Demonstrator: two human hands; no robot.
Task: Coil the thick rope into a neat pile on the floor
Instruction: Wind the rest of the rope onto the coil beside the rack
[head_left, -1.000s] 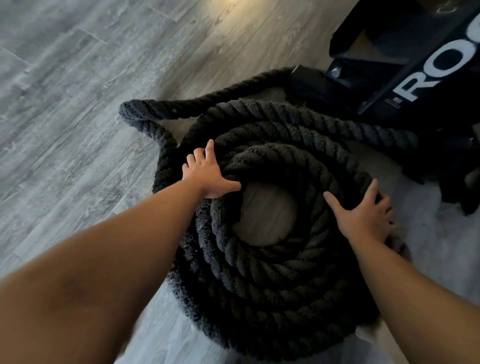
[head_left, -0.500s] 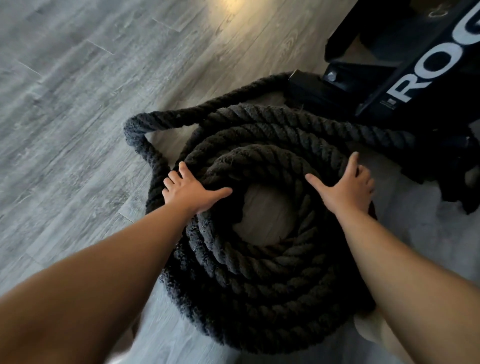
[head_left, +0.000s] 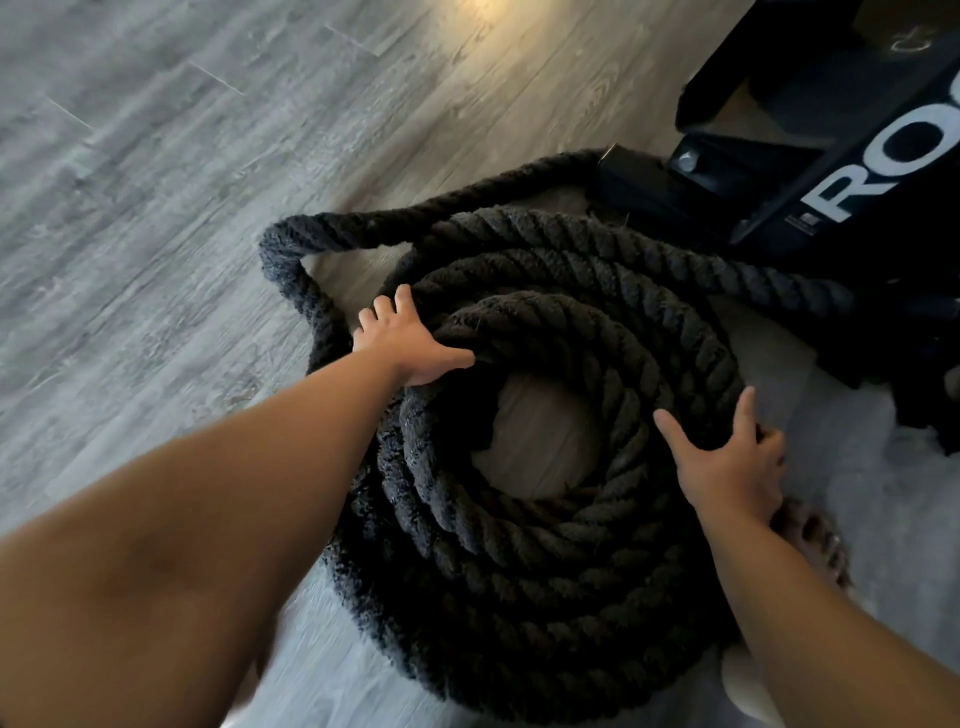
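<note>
The thick rope (head_left: 545, 519) sits coiled at centre frame on the grey wood floor (head_left: 156, 208), one loose loop trailing toward the upper left; the left hand (head_left: 405, 343) presses its left rim, fingers spread, while the right hand (head_left: 727, 467) lies flat on the right side, fingers apart, gripping nothing

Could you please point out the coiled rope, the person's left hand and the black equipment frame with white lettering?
coiled rope (head_left: 519, 582): head view, near side of the stacked turns.
left hand (head_left: 402, 340): head view, back of the hand.
black equipment frame (head_left: 810, 171): head view, beam beside the white lettering.
</note>
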